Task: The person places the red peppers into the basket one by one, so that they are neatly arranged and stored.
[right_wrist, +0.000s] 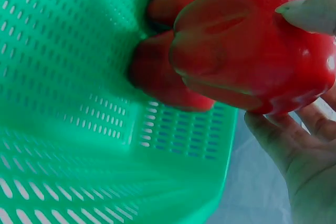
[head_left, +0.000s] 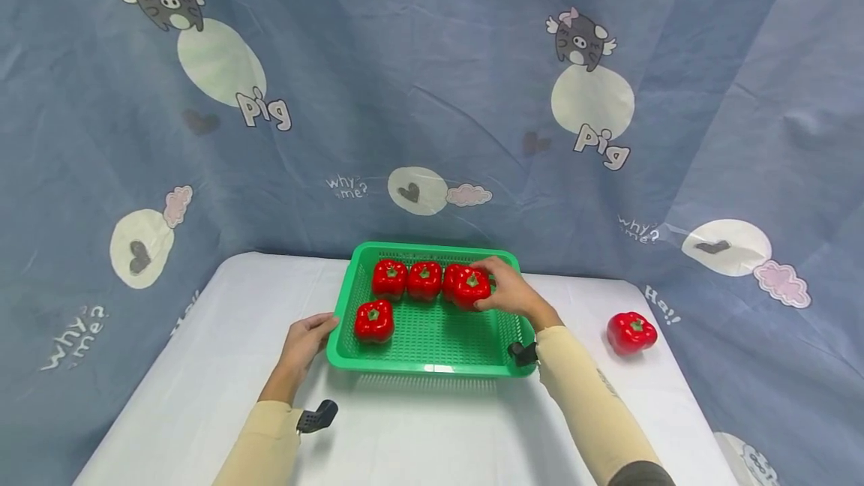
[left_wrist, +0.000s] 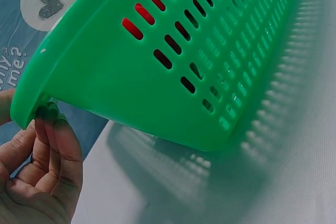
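Inside the green basket, at its far right corner, the right hand is gripping a red pepper, fingers curled around its sides. Stem is pointing up, axis vertical. It is probably light, glossy and slippery; hold the broad flanks. The left hand is pressing straight fingers against the basket's near left corner.

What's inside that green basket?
The green basket holds red peppers: three in the back row, one in front at left, and one gripped by the right hand. Anything behind that hand is hidden.
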{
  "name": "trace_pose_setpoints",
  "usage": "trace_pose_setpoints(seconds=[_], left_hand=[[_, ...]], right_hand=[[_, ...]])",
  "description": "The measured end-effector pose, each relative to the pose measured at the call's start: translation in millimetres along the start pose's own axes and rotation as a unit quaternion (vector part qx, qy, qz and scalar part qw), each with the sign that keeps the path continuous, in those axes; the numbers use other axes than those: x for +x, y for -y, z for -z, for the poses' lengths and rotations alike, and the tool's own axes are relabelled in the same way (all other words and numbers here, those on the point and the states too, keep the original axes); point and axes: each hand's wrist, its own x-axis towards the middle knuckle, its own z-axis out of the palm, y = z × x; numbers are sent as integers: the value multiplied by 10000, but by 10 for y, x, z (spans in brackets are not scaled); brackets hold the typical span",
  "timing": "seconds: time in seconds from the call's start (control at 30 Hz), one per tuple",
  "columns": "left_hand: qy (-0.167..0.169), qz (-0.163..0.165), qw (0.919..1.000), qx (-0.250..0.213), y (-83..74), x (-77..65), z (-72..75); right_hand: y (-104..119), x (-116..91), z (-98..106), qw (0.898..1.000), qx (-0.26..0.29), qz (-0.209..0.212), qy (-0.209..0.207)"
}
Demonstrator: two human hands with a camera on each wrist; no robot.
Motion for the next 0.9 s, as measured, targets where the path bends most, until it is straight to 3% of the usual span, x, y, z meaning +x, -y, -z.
trace_pose_setpoints(seconds=[0.23,0.57,0.9], left_hand=[[2,27,10000,24,17,12,-10],[26,6,10000,46,25,11,-4],[-20,-35,10000,13,7,20,-2]], right_hand=[[46,116,-151,9992,-294,150,226],[99,295,-357,9963,-282,275,767],[276,417,-492,9931,-625,324,937]])
